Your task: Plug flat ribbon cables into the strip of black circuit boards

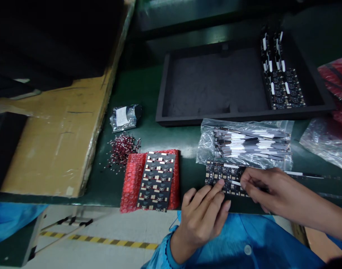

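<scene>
A black circuit board panel (213, 172) lies at the front edge of the green table, with white strips across it. My left hand (204, 216) rests at its lower left, fingers stretched out and a fingertip touching the board. Over the right part of the panel, my right hand (262, 185) pinches the end of a thin white-and-black flat cable (234, 182); its fingertips hide the exact grip. Just behind the panel, a clear plastic bag (207, 145) has a bundle of similar flat cables (252, 144) on it.
A black foam tray (204, 82) holds boards with cables (287, 89) at its right side. To the left are another board panel (156, 181) on red bubble wrap (128, 183), a pile of small wired parts (123, 147), a silvery bag (124, 117) and a large cardboard sheet (56, 138).
</scene>
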Available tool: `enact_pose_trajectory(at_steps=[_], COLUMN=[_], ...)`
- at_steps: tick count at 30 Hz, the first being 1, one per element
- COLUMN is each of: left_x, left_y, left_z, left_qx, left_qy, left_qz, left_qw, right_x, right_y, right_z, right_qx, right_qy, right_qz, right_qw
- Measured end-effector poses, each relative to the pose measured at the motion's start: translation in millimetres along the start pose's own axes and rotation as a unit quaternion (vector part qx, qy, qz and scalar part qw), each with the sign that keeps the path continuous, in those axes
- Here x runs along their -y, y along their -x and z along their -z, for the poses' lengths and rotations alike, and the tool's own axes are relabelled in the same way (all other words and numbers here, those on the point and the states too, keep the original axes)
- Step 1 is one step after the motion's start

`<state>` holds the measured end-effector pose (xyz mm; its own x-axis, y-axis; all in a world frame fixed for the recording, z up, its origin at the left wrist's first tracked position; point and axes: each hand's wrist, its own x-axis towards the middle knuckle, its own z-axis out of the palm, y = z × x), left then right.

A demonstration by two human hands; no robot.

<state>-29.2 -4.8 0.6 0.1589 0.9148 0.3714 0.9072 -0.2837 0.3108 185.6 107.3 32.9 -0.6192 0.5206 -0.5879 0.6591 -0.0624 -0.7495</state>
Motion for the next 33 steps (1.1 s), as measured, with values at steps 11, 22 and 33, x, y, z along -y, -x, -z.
enact_pose_trajectory(at_steps=[11, 22, 33], left_x=[-3, -1, -3], left_y=[-3, 2, 9], left_z=[0.7, -2.7, -2.4], left_qx=[0.007, -0.003, -0.024], left_qy=[-0.009, -0.021, -0.040], left_qz=[0.007, -0.006, -0.036], left_qw=[1.000, 1.000, 0.998], right_x=[0, 6, 8], right_y=[1, 2, 1], right_z=[-1, -3, -3], right_qx=[0.000, -0.034, -0.039], right_qy=[-0.001, 0.018, 0.026], right_qz=[0.003, 0.039, 0.044], right_qw=[1.000, 0.998, 0.998])
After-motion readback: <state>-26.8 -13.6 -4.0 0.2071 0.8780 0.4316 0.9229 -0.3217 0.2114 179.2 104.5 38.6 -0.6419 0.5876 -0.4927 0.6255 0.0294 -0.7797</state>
